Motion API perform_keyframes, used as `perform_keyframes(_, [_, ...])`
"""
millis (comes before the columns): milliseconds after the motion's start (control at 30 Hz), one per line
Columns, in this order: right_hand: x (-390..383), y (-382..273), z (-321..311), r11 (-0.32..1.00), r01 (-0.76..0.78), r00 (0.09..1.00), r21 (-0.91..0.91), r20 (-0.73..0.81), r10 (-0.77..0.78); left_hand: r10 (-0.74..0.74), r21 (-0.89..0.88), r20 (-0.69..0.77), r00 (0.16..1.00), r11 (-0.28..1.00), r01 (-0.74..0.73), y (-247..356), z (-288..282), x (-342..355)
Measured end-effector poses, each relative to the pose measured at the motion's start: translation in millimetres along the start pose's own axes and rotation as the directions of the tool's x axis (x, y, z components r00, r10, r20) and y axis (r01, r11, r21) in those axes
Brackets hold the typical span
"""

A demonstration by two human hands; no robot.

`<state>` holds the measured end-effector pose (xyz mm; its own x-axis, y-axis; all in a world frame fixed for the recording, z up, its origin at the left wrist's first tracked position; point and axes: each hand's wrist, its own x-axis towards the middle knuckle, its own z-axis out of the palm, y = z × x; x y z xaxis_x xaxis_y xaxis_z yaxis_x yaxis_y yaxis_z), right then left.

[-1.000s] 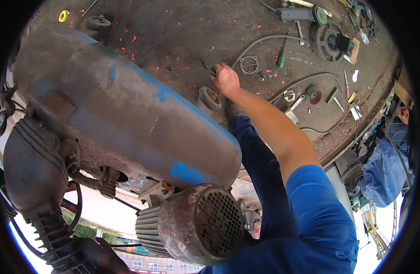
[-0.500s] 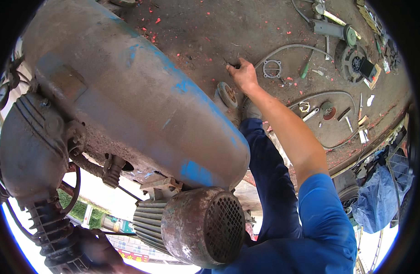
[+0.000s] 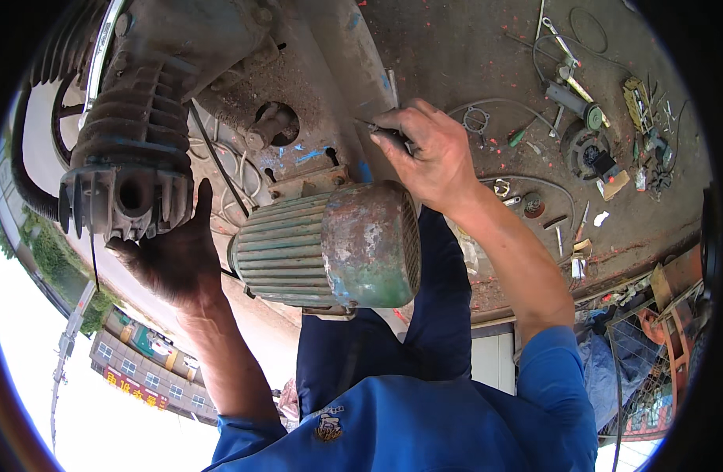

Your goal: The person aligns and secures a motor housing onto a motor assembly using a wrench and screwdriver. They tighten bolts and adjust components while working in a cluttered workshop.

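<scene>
My left hand (image 3: 176, 263), blackened with grime, cups the lower end of a dark finned cylinder (image 3: 137, 130), with its thumb raised along the side. A round port (image 3: 133, 194) shows in that cylinder's end. My right hand (image 3: 434, 153) is closed in a pinch, over the near side of the large worn tank (image 3: 342, 59). From its fingertips juts a thin dark piece (image 3: 367, 123), too small to name. Between my arms lies an electric motor (image 3: 298, 252) with green ribs and a rusty, paint-worn cover.
An angle grinder (image 3: 570, 102), a ring-shaped gasket or plate (image 3: 476, 119), a green-handled screwdriver (image 3: 518, 138), a hammer (image 3: 557, 226) and a wrench (image 3: 562, 39) lie on the dirty floor at right. A grey hose (image 3: 534, 177) curves among them. Below them is a wire basket (image 3: 625, 346).
My view has swung left toward the finned cylinder and motor. My right hand has come from over the floor to the tank's side. My left hand now shows plainly on the cylinder end.
</scene>
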<state>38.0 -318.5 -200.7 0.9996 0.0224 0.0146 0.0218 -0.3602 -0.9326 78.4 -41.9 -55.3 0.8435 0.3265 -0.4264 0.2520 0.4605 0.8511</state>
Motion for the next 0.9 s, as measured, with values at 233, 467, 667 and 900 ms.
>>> perform_keyframes(233, [-88,-70,-46,0.974,0.088,0.978,-0.208,0.205,-0.045,-0.022,0.050,0.031,0.999,0.999,0.020,-6,5,-1])
perform_keyframes(467, [-92,-112,-64,0.944,0.098,0.973,-0.314,0.231,-0.023,-0.033,0.038,0.126,0.991,0.999,0.028,2,1,-4])
perform_keyframes(667, [-83,-175,-79,0.378,-0.540,0.706,0.752,0.160,0.689,-0.108,0.014,0.101,0.989,0.994,0.107,7,-9,-3])
perform_keyframes(900, [-68,-285,-96,0.271,-0.539,0.806,0.798,0.394,0.442,-0.154,0.033,0.104,0.983,0.988,0.152,7,-14,-1])
